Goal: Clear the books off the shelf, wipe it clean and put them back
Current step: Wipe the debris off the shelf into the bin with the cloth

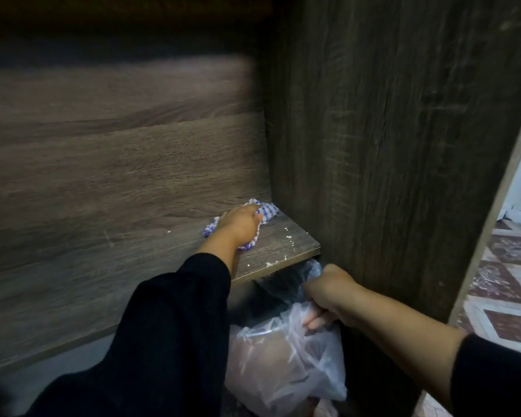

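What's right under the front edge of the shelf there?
The right hand holds a clear plastic bag open just below the shelf edge, under the white crumbs. The bag's contents are too blurred to make out, and the space behind it is dark.

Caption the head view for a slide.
Left hand wipes shelf with checked cloth; right hand holds plastic bag below.

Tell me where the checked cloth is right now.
Head view, centre: the checked cloth lies bunched under the left hand on the shelf, near its right back corner.
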### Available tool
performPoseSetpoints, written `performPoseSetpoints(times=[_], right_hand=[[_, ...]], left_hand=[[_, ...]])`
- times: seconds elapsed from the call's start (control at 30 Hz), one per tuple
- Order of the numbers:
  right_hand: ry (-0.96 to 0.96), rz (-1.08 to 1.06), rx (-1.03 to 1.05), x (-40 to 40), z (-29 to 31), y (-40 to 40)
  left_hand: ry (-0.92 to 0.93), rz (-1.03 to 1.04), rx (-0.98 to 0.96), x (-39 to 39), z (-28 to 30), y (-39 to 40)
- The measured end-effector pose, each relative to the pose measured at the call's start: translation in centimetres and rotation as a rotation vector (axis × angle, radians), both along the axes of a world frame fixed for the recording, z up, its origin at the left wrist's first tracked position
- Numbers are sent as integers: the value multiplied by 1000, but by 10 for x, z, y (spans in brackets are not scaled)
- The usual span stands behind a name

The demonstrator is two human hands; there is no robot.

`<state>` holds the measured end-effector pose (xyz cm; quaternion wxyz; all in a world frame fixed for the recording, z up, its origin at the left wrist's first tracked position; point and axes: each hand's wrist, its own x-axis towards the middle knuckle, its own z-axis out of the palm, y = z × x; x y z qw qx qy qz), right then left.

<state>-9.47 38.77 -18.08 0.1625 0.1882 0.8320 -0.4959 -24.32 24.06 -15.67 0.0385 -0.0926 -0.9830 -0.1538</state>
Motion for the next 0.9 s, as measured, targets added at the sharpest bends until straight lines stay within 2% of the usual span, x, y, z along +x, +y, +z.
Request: performPoseSetpoints(times=[0.23, 0.43, 0.53, 0.67, 0.8, 0.83, 0.9], right_hand=[[4, -1, 10, -2, -3, -2], [-28, -19, 20, 7, 8, -3], [-42, -16, 29, 10, 13, -2], [-31, -3, 38, 16, 17, -1], [-19, -4, 30, 20, 18, 1], [-21, -6, 27, 20, 17, 2], [-25, -11, 26, 20, 17, 2]], left_hand=[[-148, -270, 188, 10, 6, 9], [-108, -472, 75, 41, -2, 6], [-84, -537, 106, 59, -3, -1], [-112, -584, 120, 85, -4, -14], [-91, -426, 480, 102, 9, -18], [-97, -412, 481, 104, 10, -17], [-169, -433, 347, 108, 9, -15]])
